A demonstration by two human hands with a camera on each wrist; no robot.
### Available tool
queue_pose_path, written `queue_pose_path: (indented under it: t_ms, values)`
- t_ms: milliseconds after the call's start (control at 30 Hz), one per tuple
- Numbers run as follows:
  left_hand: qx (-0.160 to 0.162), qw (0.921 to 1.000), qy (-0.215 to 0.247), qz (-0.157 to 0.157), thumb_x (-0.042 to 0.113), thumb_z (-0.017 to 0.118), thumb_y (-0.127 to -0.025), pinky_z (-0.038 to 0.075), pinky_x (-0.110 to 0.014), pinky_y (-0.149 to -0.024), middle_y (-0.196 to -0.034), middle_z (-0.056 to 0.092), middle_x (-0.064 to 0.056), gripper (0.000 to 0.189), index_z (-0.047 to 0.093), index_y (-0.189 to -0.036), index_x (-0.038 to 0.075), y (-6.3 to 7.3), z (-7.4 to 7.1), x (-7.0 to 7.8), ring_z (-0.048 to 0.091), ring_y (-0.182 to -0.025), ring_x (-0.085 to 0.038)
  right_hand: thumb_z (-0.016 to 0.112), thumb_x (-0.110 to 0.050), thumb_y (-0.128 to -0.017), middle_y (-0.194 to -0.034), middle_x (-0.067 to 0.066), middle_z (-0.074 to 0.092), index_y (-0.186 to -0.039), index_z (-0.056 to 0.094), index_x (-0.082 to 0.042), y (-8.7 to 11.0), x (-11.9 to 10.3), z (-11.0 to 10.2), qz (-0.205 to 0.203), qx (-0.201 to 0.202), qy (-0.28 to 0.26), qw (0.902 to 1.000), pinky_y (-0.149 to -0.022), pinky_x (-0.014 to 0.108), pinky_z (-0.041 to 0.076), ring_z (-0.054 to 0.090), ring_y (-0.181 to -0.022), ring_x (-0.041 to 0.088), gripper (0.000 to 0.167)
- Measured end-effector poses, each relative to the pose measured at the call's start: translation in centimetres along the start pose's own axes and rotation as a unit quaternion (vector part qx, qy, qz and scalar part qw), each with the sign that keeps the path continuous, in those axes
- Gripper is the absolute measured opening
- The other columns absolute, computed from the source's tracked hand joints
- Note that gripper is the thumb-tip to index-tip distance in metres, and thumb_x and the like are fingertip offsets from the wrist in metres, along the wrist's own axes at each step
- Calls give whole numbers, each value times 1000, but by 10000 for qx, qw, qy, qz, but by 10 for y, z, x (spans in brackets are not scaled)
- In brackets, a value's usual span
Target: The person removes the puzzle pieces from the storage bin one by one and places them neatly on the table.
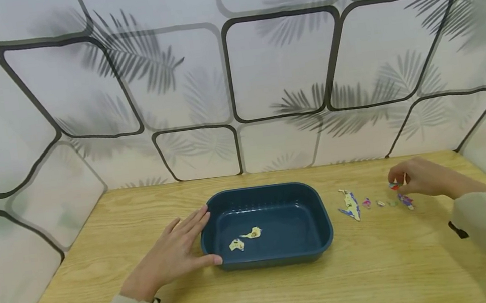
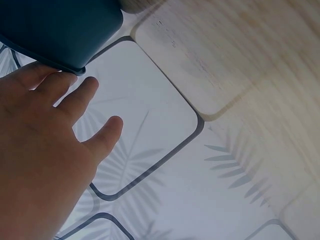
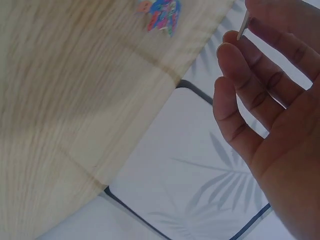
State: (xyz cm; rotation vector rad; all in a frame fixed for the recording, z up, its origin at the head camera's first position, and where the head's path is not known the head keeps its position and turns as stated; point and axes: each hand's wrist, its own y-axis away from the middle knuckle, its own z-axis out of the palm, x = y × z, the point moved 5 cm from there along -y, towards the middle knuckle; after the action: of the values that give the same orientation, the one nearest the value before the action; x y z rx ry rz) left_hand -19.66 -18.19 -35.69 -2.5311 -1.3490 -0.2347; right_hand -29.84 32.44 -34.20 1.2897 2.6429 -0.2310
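A dark blue rectangular basin (image 1: 279, 258) stands on the wooden table. My left hand (image 1: 174, 256) rests at its left end, fingers spread and fairly straight, with fingertips and thumb at the rim. Two small pale cutouts lie inside, a ragged one (image 1: 237, 244) and a longer one (image 1: 253, 232). To the right, my right hand (image 1: 428, 180) pinches a small thin flat piece (image 1: 394, 186), red and blue on its face; the right wrist view shows its thin edge (image 3: 243, 26) between thumb and fingertips. Just below this hand lies a multicoloured cutout (image 1: 406, 200).
Between basin and right hand lie a larger white-and-blue cutout (image 1: 351, 205), a pink one (image 1: 366, 202), a small pale one (image 1: 380, 203) and a faint greenish one (image 1: 392, 203). A patterned cloth wall (image 1: 278, 66) borders the table's back and sides.
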Motion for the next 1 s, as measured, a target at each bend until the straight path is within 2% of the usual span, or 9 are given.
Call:
queue_pose_path:
  t_ms: [200, 333, 567, 800, 1000]
  values:
    - [-16, 10000, 41, -28, 73, 57, -90, 28, -68, -110, -162, 32, -18, 101, 40, -152, -6, 0, 2, 0, 37, -144, -40, 79, -9, -85, -83, -9, 63, -91, 71, -9, 11, 14, 4, 524, -212, -15, 9984, -62, 31, 49, 56, -74, 6, 9]
    - [-20, 10000, 59, -51, 71, 59, -90, 28, -69, -110, -162, 32, -19, 101, 41, -152, -6, 1, 3, -1, 37, -143, -41, 80, -10, -83, -80, -8, 62, -88, 69, -9, 18, 24, 5, 575, -157, 39, 9982, -61, 32, 48, 55, -73, 7, 12]
    - [40, 10000, 9, 25, 74, 54, -90, 30, -68, -109, -162, 32, -18, 102, 41, -152, -6, 1, 1, -1, 38, -143, -40, 81, -12, -79, -76, -11, 60, -82, 68, -11, 26, 35, 5, 491, -38, 260, 9984, -61, 32, 49, 55, -69, 5, 14]
    - [30, 10000, 55, 46, 75, 53, -90, 30, -68, -109, -162, 32, -19, 103, 40, -152, -7, 0, 1, 0, 37, -144, -40, 79, -15, -82, -78, -8, 61, -85, 68, -11, 34, 42, 8, 825, -350, 224, 9957, -64, 36, 49, 57, -72, 10, 12]
    - [68, 9999, 61, 82, 75, 54, -90, 30, -68, -109, -162, 32, -18, 103, 41, -151, -7, 0, 1, -1, 38, -143, -40, 80, -14, -78, -78, -7, 62, -86, 68, -8, 37, 45, 5, 892, -408, 286, 9948, -64, 37, 49, 58, -72, 14, 15]
